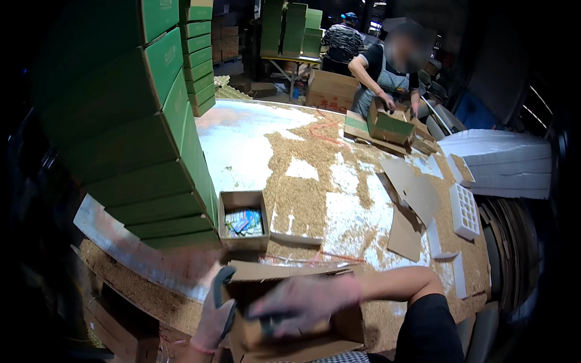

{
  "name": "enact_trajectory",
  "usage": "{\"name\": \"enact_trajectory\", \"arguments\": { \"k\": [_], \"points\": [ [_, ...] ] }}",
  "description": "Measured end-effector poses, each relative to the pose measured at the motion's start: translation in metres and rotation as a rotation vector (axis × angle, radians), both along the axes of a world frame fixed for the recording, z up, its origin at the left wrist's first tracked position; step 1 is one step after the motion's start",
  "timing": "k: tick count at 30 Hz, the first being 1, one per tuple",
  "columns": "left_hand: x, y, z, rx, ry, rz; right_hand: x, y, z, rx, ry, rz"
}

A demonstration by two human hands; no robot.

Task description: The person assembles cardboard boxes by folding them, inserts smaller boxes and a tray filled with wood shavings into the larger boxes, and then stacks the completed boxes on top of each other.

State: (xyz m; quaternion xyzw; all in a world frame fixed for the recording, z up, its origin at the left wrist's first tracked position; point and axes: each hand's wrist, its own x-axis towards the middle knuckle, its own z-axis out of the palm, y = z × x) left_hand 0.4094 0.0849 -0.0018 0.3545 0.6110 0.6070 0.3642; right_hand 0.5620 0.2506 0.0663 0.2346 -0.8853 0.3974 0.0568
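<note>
An open cardboard box (351,320) stands at the near edge of the table, right in front of me. My left hand (216,316), in a pale glove with dark fingertips, grips its left wall, thumb and fingers on either side. Over the box opening my right hand (315,302) is smeared by motion, in the same kind of glove. Something pale shows beneath it, too blurred to name. Just beyond stands a small open carton (245,243) with blue and pink printed packets (244,222) inside.
Tall stacks of green boxes (196,175) rise at the left. Loose sawdust-like filling (302,212) covers much of the table. Cardboard sheets (414,187) and a white compartmented foam tray (465,212) lie at the right. Across the table, a co-worker (387,78) handles a green carton (390,129).
</note>
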Motion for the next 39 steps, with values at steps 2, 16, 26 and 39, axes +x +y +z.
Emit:
{"name": "enact_trajectory", "arguments": {
  "k": [2,16,26,39],
  "points": [
    [-0.001,-0.012,0.011,-0.080,-0.256,0.255,-0.046,0.109,0.022,0.132,-0.244,-0.435],
    [0.000,0.030,-0.014,-0.124,-0.323,0.408,-0.015,0.365,-0.196,0.084,-0.745,-0.736],
    [-0.010,0.032,-0.001,-0.031,-0.163,0.132,0.245,0.242,-0.233,-0.907,-0.602,-1.062],
    [-0.001,0.077,0.006,0.034,0.125,-0.154,0.363,0.073,-0.074,-1.222,0.313,-1.347]
  ]
}}
